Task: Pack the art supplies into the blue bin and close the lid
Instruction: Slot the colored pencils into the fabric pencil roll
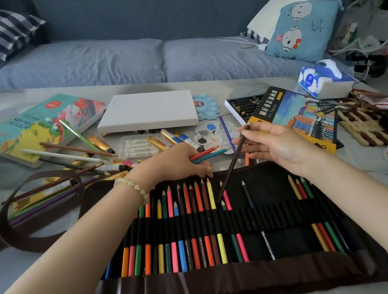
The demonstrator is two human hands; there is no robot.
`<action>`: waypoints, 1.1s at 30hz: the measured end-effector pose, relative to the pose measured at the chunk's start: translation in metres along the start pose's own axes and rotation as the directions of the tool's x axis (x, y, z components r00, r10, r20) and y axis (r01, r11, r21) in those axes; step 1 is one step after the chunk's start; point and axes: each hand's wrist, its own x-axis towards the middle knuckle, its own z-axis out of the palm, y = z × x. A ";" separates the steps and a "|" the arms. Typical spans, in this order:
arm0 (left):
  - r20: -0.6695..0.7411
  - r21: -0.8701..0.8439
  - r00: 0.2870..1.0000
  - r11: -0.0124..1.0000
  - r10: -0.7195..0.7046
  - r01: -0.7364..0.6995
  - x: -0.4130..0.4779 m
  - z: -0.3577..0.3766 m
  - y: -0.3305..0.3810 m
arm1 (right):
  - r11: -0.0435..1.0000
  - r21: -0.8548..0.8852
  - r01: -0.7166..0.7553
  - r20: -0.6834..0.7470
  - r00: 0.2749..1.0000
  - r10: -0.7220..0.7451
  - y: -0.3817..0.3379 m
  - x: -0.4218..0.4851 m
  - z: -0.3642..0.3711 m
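The left hand grips two pencils (one red, one teal); the right hand pinches a dark pencil, tip at the pencil roll.

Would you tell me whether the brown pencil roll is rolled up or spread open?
Spread open: the pencil roll lies flat, its slotted coloured pencils exposed, several slots empty.

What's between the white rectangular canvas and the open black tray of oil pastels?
A light-blue flower-shaped plastic palette, beside the white rectangular canvas and short of the black tray of oil pastels; head view.
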 end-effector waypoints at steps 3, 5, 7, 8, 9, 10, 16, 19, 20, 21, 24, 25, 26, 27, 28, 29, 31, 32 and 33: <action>-0.042 0.018 0.999 1.000 -0.011 0.012 0.002 0.001 -0.001 | 1.000 -0.015 -0.011 0.017 1.000 0.011 -0.002 0.000 0.000; -0.044 0.024 0.999 1.000 -0.014 0.015 0.002 0.001 -0.002 | 0.999 -0.029 -0.038 0.033 0.999 0.039 -0.002 -0.001 0.000; -0.037 0.040 0.999 0.999 -0.017 0.019 0.001 -0.001 -0.001 | 0.996 -0.040 -0.074 0.035 0.997 0.075 -0.001 -0.001 0.001; -0.035 0.054 0.999 0.998 -0.022 0.023 0.000 -0.001 0.000 | 0.995 -0.044 -0.091 0.031 0.995 0.092 -0.001 -0.001 0.001; -0.033 0.071 0.999 0.997 -0.028 0.030 -0.001 -0.001 0.000 | 0.993 -0.047 -0.107 0.026 0.994 0.109 0.000 -0.001 0.001; -0.028 0.090 0.999 0.995 -0.035 0.037 -0.001 -0.002 0.002 | 0.991 -0.049 -0.123 0.020 0.992 0.124 0.000 -0.001 0.001; 0.051 0.179 0.997 0.983 -0.057 0.047 -0.003 0.000 0.017 | 0.986 -0.112 -0.122 0.013 0.992 0.124 -0.001 0.001 0.006; 0.067 0.166 0.996 0.985 -0.051 0.040 -0.001 0.000 0.020 | 0.982 -0.169 -0.083 0.018 0.996 0.088 -0.003 0.004 0.012; 0.063 0.145 0.997 0.989 -0.052 0.043 -0.001 -0.001 0.019 | 0.981 -0.180 -0.073 0.019 0.997 0.077 -0.004 0.005 0.014; 0.051 0.115 0.997 0.992 -0.049 0.043 -0.002 -0.003 0.017 | 0.981 -0.183 -0.064 0.020 0.997 0.069 -0.005 0.005 0.016; 0.043 -0.049 0.999 0.999 -0.007 0.009 -0.008 -0.012 0.013 | 0.984 -0.169 -0.052 0.018 0.998 0.055 -0.005 0.006 0.018; 0.059 -0.112 0.998 0.994 -0.001 0.008 -0.009 -0.016 0.012 | 0.984 -0.168 -0.054 0.018 0.998 0.058 -0.006 0.006 0.019; 0.078 -0.181 0.997 0.983 -0.004 0.018 -0.010 -0.019 0.011 | 0.983 -0.173 -0.061 0.021 0.998 0.066 -0.007 0.006 0.019; 0.087 -0.254 0.996 0.967 -0.013 0.035 -0.011 -0.021 0.010 | 0.980 -0.189 -0.069 0.027 0.997 0.076 -0.008 0.007 0.020; 0.087 -0.319 0.996 0.946 -0.024 0.050 -0.012 -0.023 0.009 | 0.974 -0.212 -0.079 0.036 0.995 0.088 -0.010 0.007 0.021; 0.084 -0.373 0.996 0.926 -0.034 0.063 -0.012 -0.024 0.008 | 0.967 -0.240 -0.087 0.050 0.994 0.102 -0.012 0.008 0.023; 0.081 -0.431 0.996 0.899 -0.044 0.075 -0.013 -0.024 0.007 | 0.949 -0.300 -0.099 0.094 0.987 0.133 -0.016 0.008 0.029; 0.082 -0.439 0.996 0.895 -0.045 0.076 -0.013 -0.024 0.006 | 0.937 -0.335 -0.099 0.124 0.981 0.148 -0.017 0.008 0.032; 0.082 -0.445 0.996 0.892 -0.046 0.078 -0.013 -0.023 0.004 | 0.923 -0.375 -0.090 0.154 0.975 0.158 -0.019 0.007 0.035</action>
